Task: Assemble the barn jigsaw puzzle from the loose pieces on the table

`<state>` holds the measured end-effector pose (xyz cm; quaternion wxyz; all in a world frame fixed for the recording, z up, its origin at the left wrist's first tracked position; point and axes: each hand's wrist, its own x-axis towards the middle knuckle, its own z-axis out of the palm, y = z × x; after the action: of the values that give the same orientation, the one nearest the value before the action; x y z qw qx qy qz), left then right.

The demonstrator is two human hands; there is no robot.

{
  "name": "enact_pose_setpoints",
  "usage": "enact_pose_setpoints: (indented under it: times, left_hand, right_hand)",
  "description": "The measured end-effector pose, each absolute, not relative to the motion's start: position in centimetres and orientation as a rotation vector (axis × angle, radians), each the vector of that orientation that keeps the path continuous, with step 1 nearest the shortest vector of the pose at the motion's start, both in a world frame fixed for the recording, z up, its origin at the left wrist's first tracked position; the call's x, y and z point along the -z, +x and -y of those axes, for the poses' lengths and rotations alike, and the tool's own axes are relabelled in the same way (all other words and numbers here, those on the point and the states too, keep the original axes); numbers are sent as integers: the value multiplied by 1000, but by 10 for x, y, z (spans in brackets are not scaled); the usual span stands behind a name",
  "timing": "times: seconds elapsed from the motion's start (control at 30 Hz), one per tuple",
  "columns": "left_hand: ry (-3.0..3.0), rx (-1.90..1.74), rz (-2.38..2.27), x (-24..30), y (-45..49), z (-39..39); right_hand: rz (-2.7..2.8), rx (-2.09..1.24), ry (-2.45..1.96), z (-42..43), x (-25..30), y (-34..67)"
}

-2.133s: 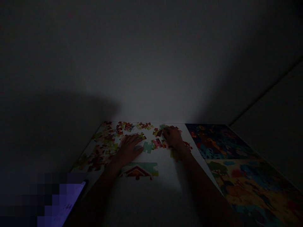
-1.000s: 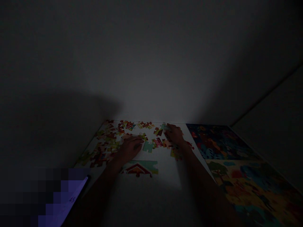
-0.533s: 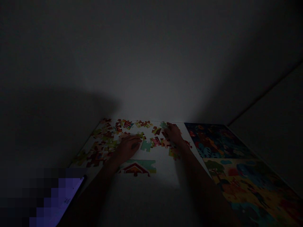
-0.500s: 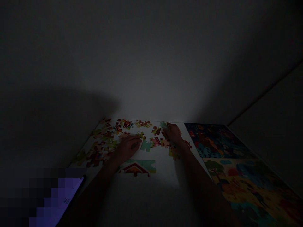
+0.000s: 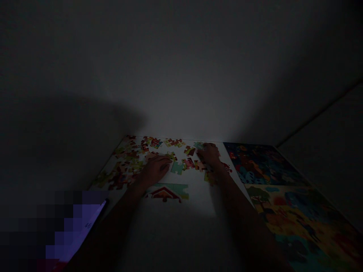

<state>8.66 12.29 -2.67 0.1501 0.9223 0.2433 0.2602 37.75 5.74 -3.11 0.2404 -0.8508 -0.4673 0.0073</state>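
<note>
1. Right hand [image 5: 210, 154]: fingers bent down over the far pieces, beside a pale green piece [image 5: 198, 145]; dim light, cannot tell whether anything is pinched.
2. Left hand [image 5: 155, 168]: fingers curled, low over the tabletop [image 5: 195, 211]; hold cannot be told. Teal piece [image 5: 177, 167] lies just beyond its fingertips, apparently within easy reach.
3. Loose puzzle pieces [image 5: 117, 182] crowd the left side, some overlapping; those between the hands lie more spaced, probably so each print can be read.
4. Red-roof section [image 5: 166, 192] lies flat nearest the body, likely kept clear of the loose ones.
5. Two colourful pictures [image 5: 283, 211] lie along the right edge, perhaps set aside for working room.
6. Lit screen [image 5: 86, 228], lower left; partly blocked out, purpose unclear.
</note>
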Motion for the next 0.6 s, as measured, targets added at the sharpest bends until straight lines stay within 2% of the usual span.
enact_pose_setpoints:
  times: [0.33, 0.5, 0.6]
  left_hand:
    - [2652, -1066, -616, -2, 91, -107]
    - [2328, -1210, -473, -57, 96, -51]
    - [2063, -1089, -266, -99, 84, 12]
  right_hand:
    - [1040, -65, -2209, -60, 38, 382]
    - [869, -224, -2055, -61, 43, 385]
    - [830, -338, -1863, -61, 47, 387]
